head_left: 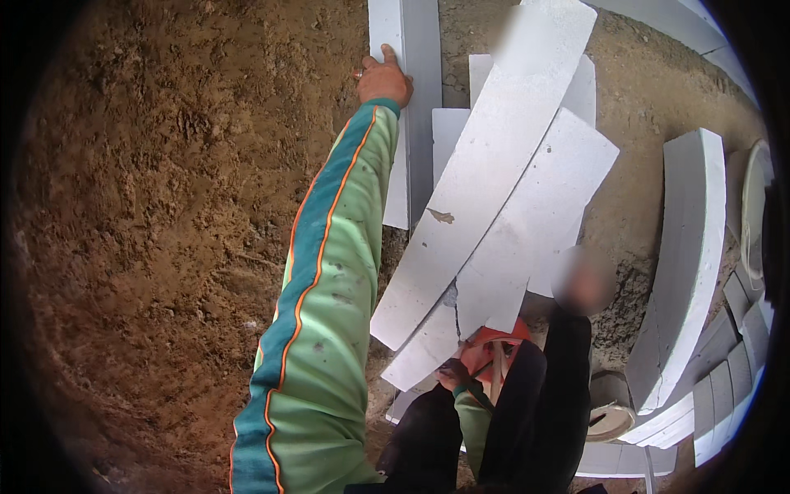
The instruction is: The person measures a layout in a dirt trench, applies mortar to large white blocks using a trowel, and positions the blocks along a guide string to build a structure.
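Observation:
My left hand reaches to the top of the view and grips the left edge of an upright long white block, index finger along its face. Beside it, long white blocks lie slanted over one another; the lower one has a cracked, chipped end. My right hand is low at centre by that end, closed on something I cannot make out, next to a red bucket or similar container, partly hidden by my dark-clothed legs.
Rough brown earth fills the left. On the right stand another white block, a pale bucket, stacked white pieces and a round cream container. A blurred patch hides part of the ground at right centre.

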The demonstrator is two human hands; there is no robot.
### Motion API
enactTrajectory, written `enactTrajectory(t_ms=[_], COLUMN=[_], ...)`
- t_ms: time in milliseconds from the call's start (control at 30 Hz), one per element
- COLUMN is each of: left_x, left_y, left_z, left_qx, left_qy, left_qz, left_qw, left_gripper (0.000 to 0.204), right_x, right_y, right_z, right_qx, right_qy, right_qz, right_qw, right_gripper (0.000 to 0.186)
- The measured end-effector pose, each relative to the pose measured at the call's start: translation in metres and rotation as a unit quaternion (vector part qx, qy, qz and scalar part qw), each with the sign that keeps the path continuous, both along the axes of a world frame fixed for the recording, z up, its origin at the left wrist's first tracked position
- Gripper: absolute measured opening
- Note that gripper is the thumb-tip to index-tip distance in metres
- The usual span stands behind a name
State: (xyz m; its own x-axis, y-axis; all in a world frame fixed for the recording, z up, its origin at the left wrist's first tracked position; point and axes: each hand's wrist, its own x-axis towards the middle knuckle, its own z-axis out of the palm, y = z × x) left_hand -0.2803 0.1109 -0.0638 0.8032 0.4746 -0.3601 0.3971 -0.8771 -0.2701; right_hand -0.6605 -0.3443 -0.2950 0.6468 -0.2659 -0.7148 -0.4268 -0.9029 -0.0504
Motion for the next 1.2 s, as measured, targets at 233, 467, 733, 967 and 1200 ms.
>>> enactTrajectory(t_ms=[233,467,733,967,1200], left_x=[-0.066,-0.116,-0.195,-0.239,-0.209], left_y=[0.041,0.035,0.069,0.029,0.033], left_z=[0.013,0.038,-0.022,-0.029,0.011], left_qx=[-0.047,-0.029,-0.067,-0.083,-0.070], left_qy=[-0.012,-0.084,-0.010,0.009,0.096], left_qz=[-0.127,-0.234,-0.224,-0.199,-0.175], left_qw=[0.991,0.968,0.972,0.976,0.977], left_gripper=[0.072,0.088,0.057,0.077,0.066], right_x=[0.025,-0.212,-0.320,-0.133,-0.124], right_y=[0.016,0.110,0.099,0.101,0.099], right_z=[0.030,0.271,0.271,0.113,0.107], right_qx=[0.040,0.501,0.207,0.276,0.261], right_qy=[-0.026,0.051,0.122,-0.005,-0.001], right_qz=[-0.043,-0.260,-0.586,-0.606,-0.618], right_qw=[0.998,0.824,0.774,0.747,0.741], right_gripper=[0.068,0.026,0.023,0.024,0.026])
